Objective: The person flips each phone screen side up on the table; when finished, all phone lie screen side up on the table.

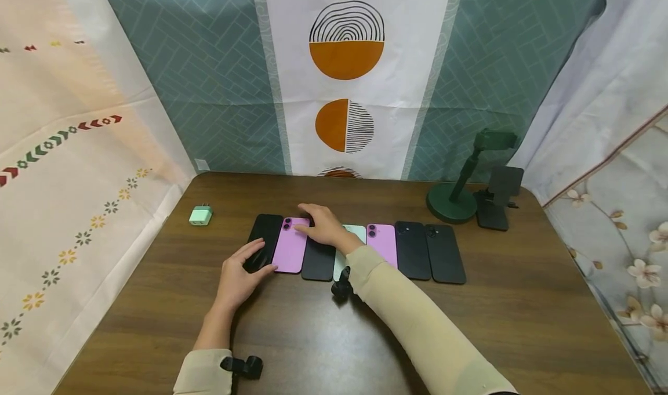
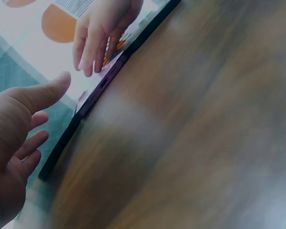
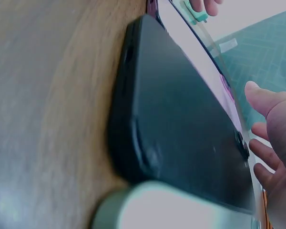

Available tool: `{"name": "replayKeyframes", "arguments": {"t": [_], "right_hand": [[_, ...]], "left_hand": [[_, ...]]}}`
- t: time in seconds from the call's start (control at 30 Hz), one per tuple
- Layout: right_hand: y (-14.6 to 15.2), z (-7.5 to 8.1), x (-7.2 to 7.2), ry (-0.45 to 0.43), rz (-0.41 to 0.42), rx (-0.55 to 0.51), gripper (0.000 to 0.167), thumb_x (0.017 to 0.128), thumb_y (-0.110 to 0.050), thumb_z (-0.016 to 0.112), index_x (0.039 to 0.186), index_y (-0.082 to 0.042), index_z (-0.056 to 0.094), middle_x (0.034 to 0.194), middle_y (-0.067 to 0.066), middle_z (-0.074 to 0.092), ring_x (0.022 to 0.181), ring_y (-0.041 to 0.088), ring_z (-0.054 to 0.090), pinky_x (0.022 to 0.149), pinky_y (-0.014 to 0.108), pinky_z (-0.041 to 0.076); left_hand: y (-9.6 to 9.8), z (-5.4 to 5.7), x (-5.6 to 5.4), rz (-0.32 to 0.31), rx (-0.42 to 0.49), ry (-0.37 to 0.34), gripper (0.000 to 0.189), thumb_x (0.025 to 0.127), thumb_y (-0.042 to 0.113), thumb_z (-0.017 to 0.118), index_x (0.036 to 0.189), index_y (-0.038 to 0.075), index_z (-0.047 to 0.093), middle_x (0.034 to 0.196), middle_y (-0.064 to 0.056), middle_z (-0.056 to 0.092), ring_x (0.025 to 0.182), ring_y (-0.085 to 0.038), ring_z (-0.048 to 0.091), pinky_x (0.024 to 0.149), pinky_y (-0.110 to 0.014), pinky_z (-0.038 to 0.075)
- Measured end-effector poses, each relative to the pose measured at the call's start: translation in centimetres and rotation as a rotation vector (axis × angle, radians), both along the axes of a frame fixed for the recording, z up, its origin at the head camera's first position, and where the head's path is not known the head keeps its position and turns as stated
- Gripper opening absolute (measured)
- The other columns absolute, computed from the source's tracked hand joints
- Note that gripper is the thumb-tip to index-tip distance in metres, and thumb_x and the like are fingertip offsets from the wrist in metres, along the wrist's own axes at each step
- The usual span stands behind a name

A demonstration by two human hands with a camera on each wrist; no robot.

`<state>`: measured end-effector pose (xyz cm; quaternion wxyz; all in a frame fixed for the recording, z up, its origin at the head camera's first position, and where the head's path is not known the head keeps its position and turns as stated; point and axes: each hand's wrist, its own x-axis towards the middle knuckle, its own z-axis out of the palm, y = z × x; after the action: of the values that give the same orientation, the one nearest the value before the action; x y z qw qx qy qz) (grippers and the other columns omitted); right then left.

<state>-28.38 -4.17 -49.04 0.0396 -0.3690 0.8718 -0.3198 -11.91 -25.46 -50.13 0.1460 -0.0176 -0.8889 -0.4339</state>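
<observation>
Phones lie face down side by side in a row on the wooden table. At the left end is a black phone, then a purple phone, a black phone and a mint green phone, partly hidden by my right wrist. My left hand is at the near left of the row, its thumb by the purple phone's lower corner and its fingers over the end black phone. Over the top of the purple phone and its black neighbour reaches my right hand. Both hands have loosely extended fingers, holding nothing.
Further right in the row are another purple phone and two dark phones. A mint green charger plug sits at the back left. A green round-based stand and a black phone stand are at the back right.
</observation>
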Motion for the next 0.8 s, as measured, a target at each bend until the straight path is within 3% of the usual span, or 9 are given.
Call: {"name": "replayKeyframes", "arguments": {"t": [0.27, 0.8], "right_hand": [[1.4, 0.1, 0.6, -0.010, -0.015, 0.015, 0.059, 0.098, -0.029, 0.069, 0.146, -0.002, 0.051, 0.146, 0.013, 0.056, 0.136, 0.026, 0.051, 0.116, 0.039, 0.038], [2.4, -1.1, 1.3, 0.033, -0.047, 0.017, 0.053, 0.097, -0.032, 0.070, 0.142, -0.005, 0.057, 0.141, 0.012, 0.060, 0.133, 0.026, 0.053, 0.114, 0.040, 0.040]], "left_hand": [[1.6, -0.3, -0.1, -0.057, -0.023, 0.014, 0.067, 0.074, 0.022, 0.093, 0.132, 0.000, 0.066, 0.138, -0.016, 0.062, 0.131, -0.036, 0.055, 0.110, -0.054, 0.041], [3.4, -0.9, -0.5, -0.089, -0.062, -0.019, 0.072, 0.070, 0.024, 0.095, 0.132, 0.001, 0.066, 0.138, -0.016, 0.062, 0.130, -0.037, 0.056, 0.108, -0.050, 0.044]]}}
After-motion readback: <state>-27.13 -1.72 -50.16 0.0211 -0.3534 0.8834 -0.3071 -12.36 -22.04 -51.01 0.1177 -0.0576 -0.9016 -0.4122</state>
